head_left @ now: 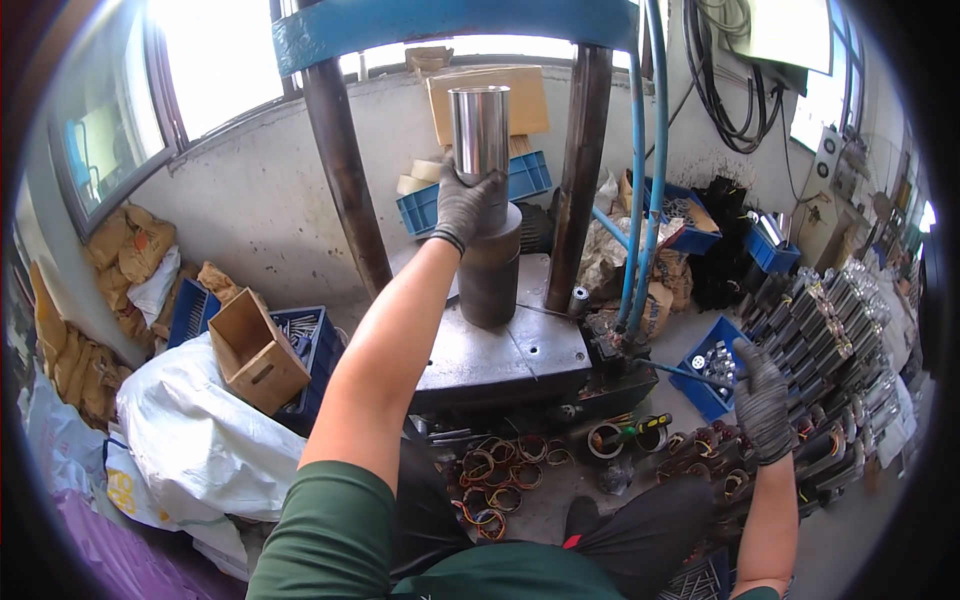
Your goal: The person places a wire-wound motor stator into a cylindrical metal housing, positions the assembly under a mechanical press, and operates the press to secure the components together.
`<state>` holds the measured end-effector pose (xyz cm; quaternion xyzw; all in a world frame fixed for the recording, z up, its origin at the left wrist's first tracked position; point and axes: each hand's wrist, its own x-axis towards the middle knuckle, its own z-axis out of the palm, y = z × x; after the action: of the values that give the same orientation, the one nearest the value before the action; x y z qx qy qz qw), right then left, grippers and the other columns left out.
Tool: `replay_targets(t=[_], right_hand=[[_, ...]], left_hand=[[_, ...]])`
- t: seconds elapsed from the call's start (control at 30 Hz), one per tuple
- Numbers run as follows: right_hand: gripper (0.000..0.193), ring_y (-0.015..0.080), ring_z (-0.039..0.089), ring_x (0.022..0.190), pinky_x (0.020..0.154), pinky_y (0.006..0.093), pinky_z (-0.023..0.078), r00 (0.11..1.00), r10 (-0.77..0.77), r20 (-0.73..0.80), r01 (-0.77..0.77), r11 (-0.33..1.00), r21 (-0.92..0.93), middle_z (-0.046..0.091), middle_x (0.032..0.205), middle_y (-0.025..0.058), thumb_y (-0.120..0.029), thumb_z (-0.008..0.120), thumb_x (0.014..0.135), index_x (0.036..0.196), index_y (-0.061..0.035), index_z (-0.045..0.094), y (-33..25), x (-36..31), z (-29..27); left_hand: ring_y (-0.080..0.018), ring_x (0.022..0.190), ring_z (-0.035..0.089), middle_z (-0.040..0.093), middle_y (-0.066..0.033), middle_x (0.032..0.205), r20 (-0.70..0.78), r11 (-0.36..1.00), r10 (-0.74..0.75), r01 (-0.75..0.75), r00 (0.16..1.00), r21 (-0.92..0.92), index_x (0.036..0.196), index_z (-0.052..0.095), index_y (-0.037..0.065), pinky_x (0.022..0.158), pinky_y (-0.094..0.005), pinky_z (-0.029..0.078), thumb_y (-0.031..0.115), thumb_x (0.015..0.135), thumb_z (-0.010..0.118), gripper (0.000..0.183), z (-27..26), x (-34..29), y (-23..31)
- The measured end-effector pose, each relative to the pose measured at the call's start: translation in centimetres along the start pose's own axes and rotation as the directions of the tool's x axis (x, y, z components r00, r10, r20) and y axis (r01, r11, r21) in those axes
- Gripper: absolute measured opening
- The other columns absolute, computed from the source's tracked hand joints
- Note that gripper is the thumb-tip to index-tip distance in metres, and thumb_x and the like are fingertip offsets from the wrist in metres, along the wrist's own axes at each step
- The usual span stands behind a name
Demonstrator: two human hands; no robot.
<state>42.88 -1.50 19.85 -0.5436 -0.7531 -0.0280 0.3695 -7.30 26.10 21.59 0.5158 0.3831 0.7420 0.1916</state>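
My left hand [466, 207], in a dark grey glove, is wrapped round the lower part of a shiny metal cylinder [481, 125]. The cylinder stands upright above a thick dark round block [489, 278], which rests on the metal bed [480, 360] of a press. Off to the right, my right hand [765, 408], gloved the same way, is at the end of a thin blue lever [685, 373] that comes out from the side of the press. Its fingers look curled at that end, and the palm side is hidden.
Dark posts [580, 180] and a blue crossbeam [450, 32] frame the press. Stacked metal cylinders [835, 330] and a blue bin [707, 405] of small parts lie right. Coloured rings [500, 475] cover the floor. A wooden box [255, 350] and white sack [205, 425] stand left.
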Motion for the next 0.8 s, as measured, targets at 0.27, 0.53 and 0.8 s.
replay_targets(t=[0.27, 0.53, 0.8], right_hand=[[0.058, 0.0359, 0.072, 0.1, 0.09, 0.0487, 0.056, 0.528, 0.003, 0.849, 0.334, 0.919, -0.211, 0.073, 0.116, 0.0183, -0.034, 0.066, 0.087, 0.14, -0.0115, 0.061, -5.6, 1.8, -0.5], [0.041, 0.0374, 0.073, 0.091, 0.085, 0.0461, 0.058, 0.611, 0.066, 0.789, 0.201, 0.951, -0.235, 0.075, 0.097, 0.0187, -0.038, 0.066, 0.088, 0.118, -0.0114, 0.074, -4.6, -4.8, 0.7], [0.021, 0.0387, 0.071, 0.081, 0.074, 0.0485, 0.056, 0.865, 0.14, 0.482, -0.058, 0.982, -0.18, 0.071, 0.085, 0.0184, -0.025, 0.071, 0.083, 0.091, -0.0061, 0.075, -5.3, -10.4, 3.4]], left_hand=[[-0.0234, 0.101, 0.069, 0.073, -0.0127, 0.111, 0.04, 0.991, -0.12, 0.122, 0.992, -0.047, 0.128, 0.058, 0.002, 0.091, -0.0357, 0.055, 0.024, 0.064, 0.098, 0.079, -1.7, -0.6, 1.7], [-0.027, 0.101, 0.071, 0.074, -0.0155, 0.109, 0.022, 0.991, -0.134, 0.134, 0.991, -0.002, 0.127, 0.059, 0.002, 0.092, -0.0384, 0.055, 0.029, 0.059, 0.099, 0.083, -0.6, -0.5, 1.2], [-0.0268, 0.117, 0.065, 0.067, -0.0158, 0.128, 0.094, 0.999, -0.038, 0.037, 0.995, 0.02, 0.141, 0.046, 0.003, 0.104, -0.0369, 0.052, 0.025, 0.056, 0.102, 0.104, -1.8, 0.3, 0.9]])
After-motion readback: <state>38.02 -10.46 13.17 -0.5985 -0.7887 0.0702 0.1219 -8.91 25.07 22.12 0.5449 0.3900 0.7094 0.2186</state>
